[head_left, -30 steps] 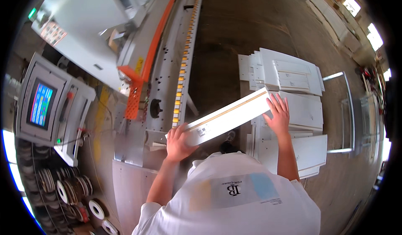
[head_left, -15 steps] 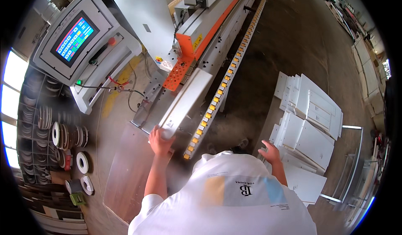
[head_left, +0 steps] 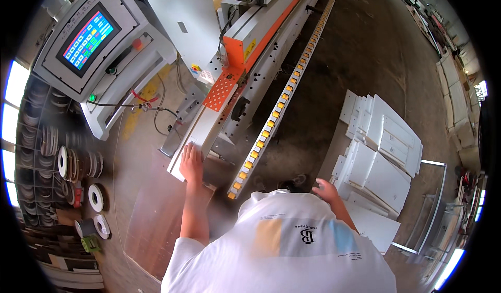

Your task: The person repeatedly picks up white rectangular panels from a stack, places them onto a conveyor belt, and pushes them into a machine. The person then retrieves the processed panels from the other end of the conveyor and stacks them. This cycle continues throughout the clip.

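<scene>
A long narrow white panel (head_left: 200, 132) lies in the infeed of a machine, its far end at an orange perforated plate (head_left: 223, 91). My left hand (head_left: 191, 164) rests on the panel's near end, fingers stretched flat along its top and not wrapped round it. On the other side, my right hand (head_left: 326, 190) hangs in the air, open and with nothing in it, its fingers loosely bent. It is nearest to a pile of white panels (head_left: 373, 162) of various sizes.
A conveyor rail with yellow rollers (head_left: 270, 124) runs alongside the machine. A control console (head_left: 99, 47) with a lit screen stands at left. Below the infeed is a brown board (head_left: 156, 230). Edge-band rolls (head_left: 95, 198) lie at left, and a metal frame (head_left: 436, 204) stands at right.
The white panel has shifted left and lies lined up with the orange plate. My left hand has changed from holding its end to lying flat on it. My right hand moved slightly left.
</scene>
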Demonstrator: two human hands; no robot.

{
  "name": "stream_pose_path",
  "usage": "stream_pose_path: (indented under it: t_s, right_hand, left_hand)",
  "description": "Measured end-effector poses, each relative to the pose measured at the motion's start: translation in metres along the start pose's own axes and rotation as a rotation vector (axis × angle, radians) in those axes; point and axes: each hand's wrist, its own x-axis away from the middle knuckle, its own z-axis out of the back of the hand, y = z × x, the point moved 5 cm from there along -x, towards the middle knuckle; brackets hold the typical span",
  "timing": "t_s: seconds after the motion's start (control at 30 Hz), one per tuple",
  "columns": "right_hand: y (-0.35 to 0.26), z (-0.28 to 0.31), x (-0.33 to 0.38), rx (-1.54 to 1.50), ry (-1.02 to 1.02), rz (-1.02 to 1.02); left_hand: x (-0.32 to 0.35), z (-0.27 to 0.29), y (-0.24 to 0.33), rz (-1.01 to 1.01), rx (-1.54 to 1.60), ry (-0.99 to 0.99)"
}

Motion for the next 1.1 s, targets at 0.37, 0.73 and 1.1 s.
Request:
stream_pose_path:
  t_s: [0.37,0.73,1.1]
  right_hand:
    - [0.121,-0.041,0.031,-0.133,-0.041,-0.127]
    - [0.129,-0.017,0.021,-0.165,0.040,-0.214]
    - [0.239,-0.006,0.059,-0.269,0.219,-0.384]
  left_hand:
    - [-0.045,-0.044,0.022,0.017,-0.015,0.001]
    - [-0.102,-0.100,0.099,-0.079,-0.027,-0.103]
    - [0.022,-0.114,0.373,-0.595,0.537,-0.574]
